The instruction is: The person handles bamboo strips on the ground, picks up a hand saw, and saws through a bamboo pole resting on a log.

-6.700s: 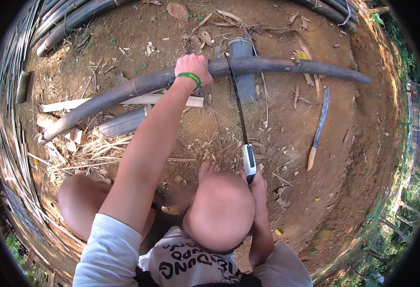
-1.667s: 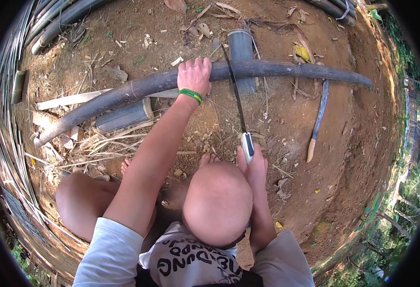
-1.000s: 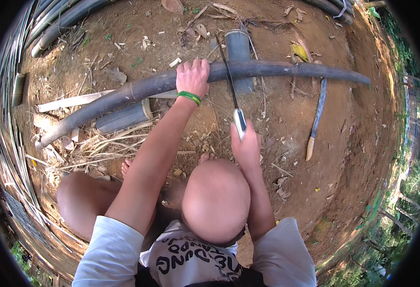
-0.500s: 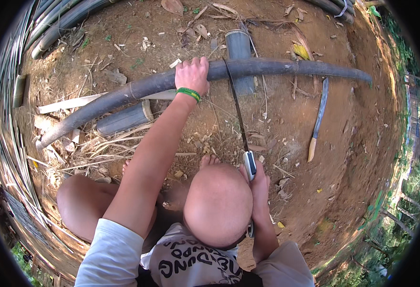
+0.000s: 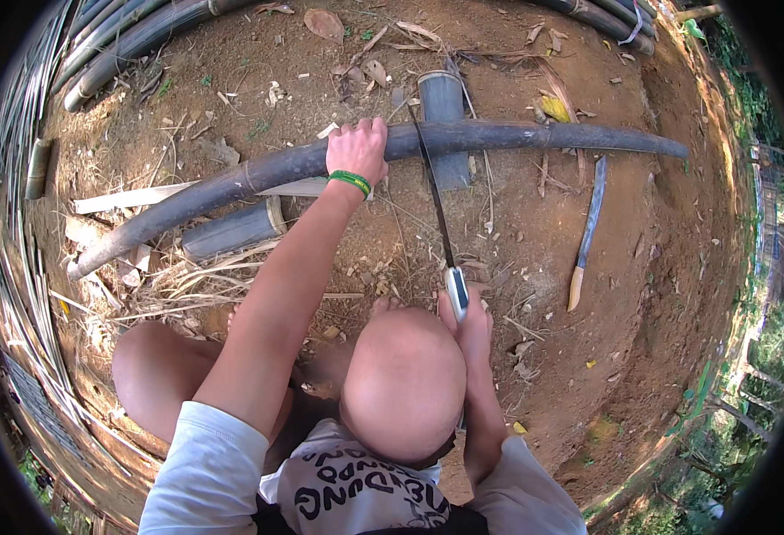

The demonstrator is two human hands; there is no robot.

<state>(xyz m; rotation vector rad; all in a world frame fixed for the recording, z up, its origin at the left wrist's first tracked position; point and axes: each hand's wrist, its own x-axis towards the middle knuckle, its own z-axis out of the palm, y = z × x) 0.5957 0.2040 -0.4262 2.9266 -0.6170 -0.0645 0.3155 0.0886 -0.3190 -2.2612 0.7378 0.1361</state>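
Note:
A long dark bamboo pole lies crosswise in front of me, resting over short bamboo pieces. My left hand, with a green band at the wrist, is closed over the pole near its middle. Beside my right knee, my right hand is closed on the white-and-dark handle of a hand saw. The thin dark blade runs away from me across the pole, just right of my left hand, and its tip reaches past the far side. Part of my right hand is hidden behind the knee.
One short bamboo piece sits under the pole, another nearer at left. A machete with a pale wooden handle lies at right. Bamboo poles are stacked far left, with long thin strips along the left edge. Shavings and dry leaves litter the dirt.
My right hand has pushed the saw forward and slightly left, so more blade shows beyond the pole. The pole's right part sits slightly lower in view; my left hand keeps its grip.

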